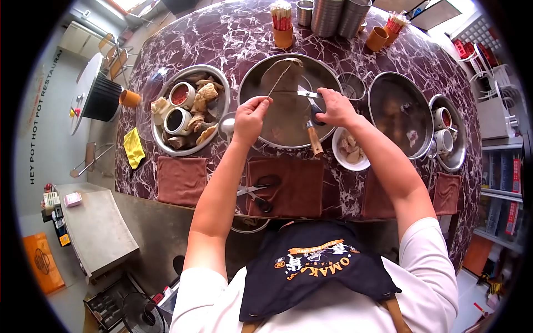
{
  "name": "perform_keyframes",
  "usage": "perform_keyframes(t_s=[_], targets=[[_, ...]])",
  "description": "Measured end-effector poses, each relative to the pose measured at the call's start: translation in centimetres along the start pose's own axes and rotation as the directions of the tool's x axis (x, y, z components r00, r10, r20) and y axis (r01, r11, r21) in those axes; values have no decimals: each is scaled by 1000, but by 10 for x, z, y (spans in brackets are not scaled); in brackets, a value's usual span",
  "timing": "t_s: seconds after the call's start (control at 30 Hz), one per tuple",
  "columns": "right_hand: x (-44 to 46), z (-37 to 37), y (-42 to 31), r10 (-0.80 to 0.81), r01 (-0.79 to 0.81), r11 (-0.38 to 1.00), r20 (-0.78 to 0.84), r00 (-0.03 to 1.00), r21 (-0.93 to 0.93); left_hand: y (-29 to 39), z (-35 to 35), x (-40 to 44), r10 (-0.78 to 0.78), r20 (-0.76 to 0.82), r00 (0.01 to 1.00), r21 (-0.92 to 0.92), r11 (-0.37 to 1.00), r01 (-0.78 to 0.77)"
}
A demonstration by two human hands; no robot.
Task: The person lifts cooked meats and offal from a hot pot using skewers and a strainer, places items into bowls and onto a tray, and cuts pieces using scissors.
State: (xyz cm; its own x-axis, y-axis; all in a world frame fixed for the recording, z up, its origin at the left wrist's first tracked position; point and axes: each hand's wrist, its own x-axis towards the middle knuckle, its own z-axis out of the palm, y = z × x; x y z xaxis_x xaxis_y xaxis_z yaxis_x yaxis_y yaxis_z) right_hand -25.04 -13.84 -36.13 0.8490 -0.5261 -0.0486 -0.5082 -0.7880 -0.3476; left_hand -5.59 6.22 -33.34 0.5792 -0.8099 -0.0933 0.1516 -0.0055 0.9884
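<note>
My left hand [252,116] is closed on a thin twisted wire handle [280,80]. It slants up over the large round metal pot [244,75] to a brownish, curved end like a skimmer's scoop, hard to make out. My right hand [335,106] grips scissors [308,94] by their dark handles, blades apart and pointing left above the pot. Below them a wooden handle [315,139] rests across the pot's near rim. A rounded metal ladle [227,126] sits at the pot's left side. Closer to my body, a second pair of scissors [260,192] lies on a brown cloth [302,186].
On the left stands a metal tray [225,91] with food chunks and sauce cups. At right are a bowl of pale pieces [351,158], another pot [383,80] and a smaller tray [452,161]. Chopstick holders [283,38] and metal canisters [327,19] line the far side.
</note>
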Motion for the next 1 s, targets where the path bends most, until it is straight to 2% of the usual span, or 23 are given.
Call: perform_keyframes(t_s=[0.1, 0.2, 0.27, 0.33, 0.4, 0.43, 0.6, 0.67, 0.73, 0.77, 0.87, 0.93, 1.0], targets=[[-7, 3, 6, -1, 1, 1000, -32, 999, -6, -3, 0, 2, -5, 20, 1000, 9, 1000, 5], [-11, 2, 13, -11, 12, 995, -12, 1000, 101, -2, 0, 9, 18, 48, 999, -4, 1000, -18], [-15, -4, 18, 56, -61, 997, 98, 994, 56, 2, -3, 14, -14, 38, 999, -85, 996, 17], [-28, -12, 25, 63, -68, 996, 87, 994, 54, 8, -12, 19, -94, 60, 994, -107, 989, 100], [-43, -20, 29, 40, -37, 997, -40, 998, 66, 10, -14, 21, -80, 92, 992, -103, 991, 90], [-46, -20, 33, 62, -62, 998, -60, 996, -1, 10, -13, 21, -80, 93, 992, -105, 990, 90], [-27, -11, 18, 13, -19, 998, -96, 995, -57, 14, 0, 18, -41, 143, 989, 27, 999, 38], [-11, 5, 7, 49, -53, 998, -108, 993, -42, 16, 2, 18, -55, 161, 985, 38, 998, 49], [-2, 32, 11, 1, 16, 997, -214, 977, 78, 19, 6, 19, -71, 157, 985, 75, 995, 60], [0, 32, 6, 105, -84, 982, -124, 987, 167, 20, 8, 21, -34, 149, 988, 93, 995, 20], [-19, 15, 10, 112, -89, 982, -131, 985, 167, 23, 6, 30, -33, 129, 991, 73, 997, 23], [-47, -6, 24, 91, -63, 989, -219, 971, 132, 32, 8, 34, -38, 122, 992, 71, 997, 30], [-79, -39, 39, 112, -96, 991, -179, 977, 96, 42, 17, 38, -29, 126, 992, 47, 999, 24]])
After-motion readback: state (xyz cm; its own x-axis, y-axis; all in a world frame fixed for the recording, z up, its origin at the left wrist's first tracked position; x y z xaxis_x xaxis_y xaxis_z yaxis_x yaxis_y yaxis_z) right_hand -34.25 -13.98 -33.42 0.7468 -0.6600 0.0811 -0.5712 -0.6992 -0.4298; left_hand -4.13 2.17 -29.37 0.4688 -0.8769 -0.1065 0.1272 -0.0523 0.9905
